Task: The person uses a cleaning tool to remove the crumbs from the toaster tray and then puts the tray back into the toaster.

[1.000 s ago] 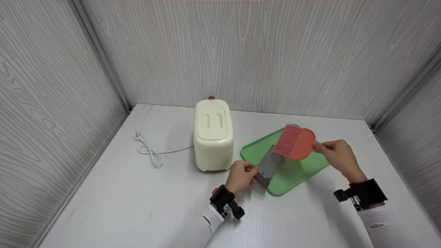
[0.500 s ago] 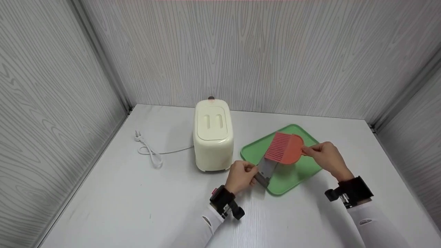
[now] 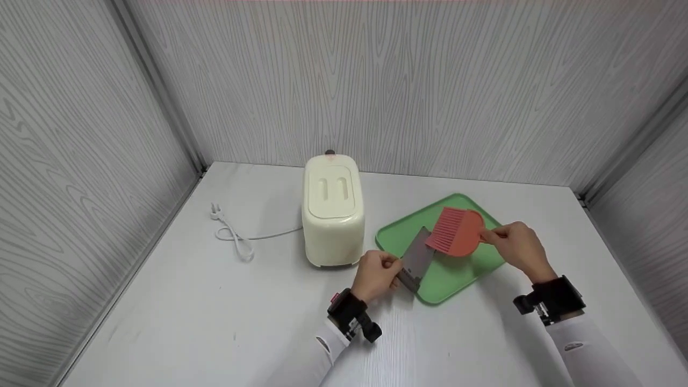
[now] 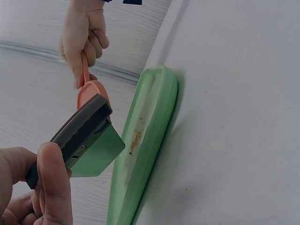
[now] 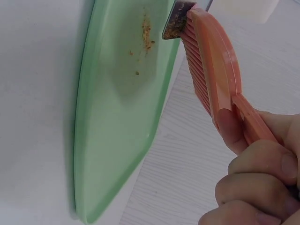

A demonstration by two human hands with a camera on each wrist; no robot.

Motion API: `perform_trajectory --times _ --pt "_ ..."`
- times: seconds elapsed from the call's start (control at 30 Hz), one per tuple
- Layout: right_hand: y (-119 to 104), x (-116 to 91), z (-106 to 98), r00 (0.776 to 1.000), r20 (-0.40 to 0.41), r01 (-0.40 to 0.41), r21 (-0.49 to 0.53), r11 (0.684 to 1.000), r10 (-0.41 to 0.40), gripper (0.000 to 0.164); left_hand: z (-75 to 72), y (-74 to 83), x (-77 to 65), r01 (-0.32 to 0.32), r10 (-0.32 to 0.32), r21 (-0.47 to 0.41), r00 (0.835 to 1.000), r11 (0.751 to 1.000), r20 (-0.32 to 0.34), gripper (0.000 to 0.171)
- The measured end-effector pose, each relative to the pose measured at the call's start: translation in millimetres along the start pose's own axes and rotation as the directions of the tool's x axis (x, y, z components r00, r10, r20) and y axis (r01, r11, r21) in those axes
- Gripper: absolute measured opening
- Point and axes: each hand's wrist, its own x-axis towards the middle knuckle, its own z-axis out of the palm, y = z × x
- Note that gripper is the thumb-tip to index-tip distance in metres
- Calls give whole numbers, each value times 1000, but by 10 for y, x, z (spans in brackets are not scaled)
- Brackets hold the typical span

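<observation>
My left hand [image 3: 376,276] pinches the dark edge of a thin grey metal crumb tray [image 3: 418,260], tilted above a green serving tray [image 3: 395,235]. My right hand [image 3: 522,250] grips the short handle of an orange-pink brush [image 3: 468,234]. In the right wrist view the bristles meet the far end of the crumb tray [image 5: 175,21], where dark bits cling. Brown crumbs [image 5: 146,36] lie below on the green tray; the left wrist view shows these crumbs [image 4: 135,139] too.
A cream toaster [image 3: 333,212] with a closed lid stands left of the green tray. Its white cord ends in a plug [image 3: 216,214] on the white table [image 3: 188,301]. Panelled walls [image 3: 376,86] enclose the back and both sides.
The brush swept left and down over the crumb tray, then came back right to its far end. My left hand and the crumb tray stayed in place.
</observation>
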Motion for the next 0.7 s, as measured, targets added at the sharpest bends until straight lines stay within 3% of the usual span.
perform_trajectory --times 0.3,0.7 --pt "62 -51 -89 999 -19 -29 -69 997 28 46 2 -4 4 9 -9 -8 1000 1000 0 17" --pt "-17 -141 -345 998 -54 11 -91 996 -16 49 4 -13 18 33 -33 5 999 999 2 17"
